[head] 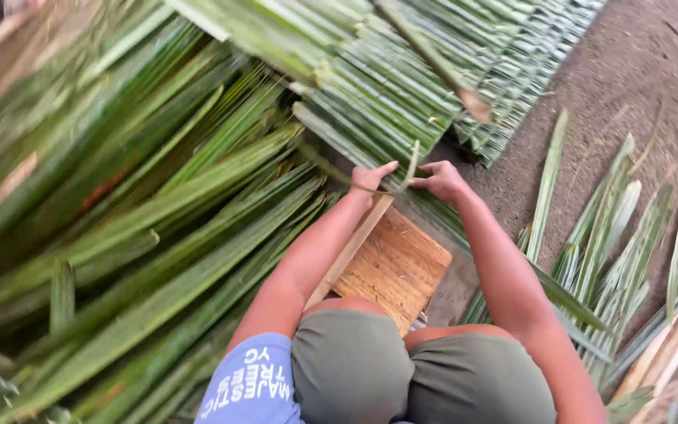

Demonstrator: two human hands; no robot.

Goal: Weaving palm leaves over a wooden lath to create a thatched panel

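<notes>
— Right, where are the hands?

— Both out in front of the knees, close together. The left hand (370,177) and the right hand (441,179) each pinch one thin green leaf strip (403,179) that runs between them, its free end curling upward just between the two thumbs.

— So the fingers are closed?

— Yes, both sets are drawn together on that strip, thumb against fingers. It's a pinch rather than a full fist, as far as I can tell; the fingertips themselves are partly hidden.

— What's under it?

— A wooden board (394,267) lies on the ground between the forearms, with a pale wooden slat (351,250) resting along its left edge. Beyond the hands is a woven panel of folded leaves (402,86), layered in neat rows, and the strip sits right at its near edge.

— And around?

— A big heap of long loose palm leaves (143,228) to the left, a smaller scatter of leaves (606,235) on the bare ground (629,86) to the right.

— How would that strip behave, do you think?

— Light, I'd judge, and bendy along its length, since it curls on its own. It looks fibrous, so likely strong when pulled lengthwise but apt to split along the grain or crease if folded hard. The surface seems smooth, maybe a bit waxy, so a firm pinch near the working point, as here, seems the sensible hold; taken far out toward the tip, it would just flop.
</notes>
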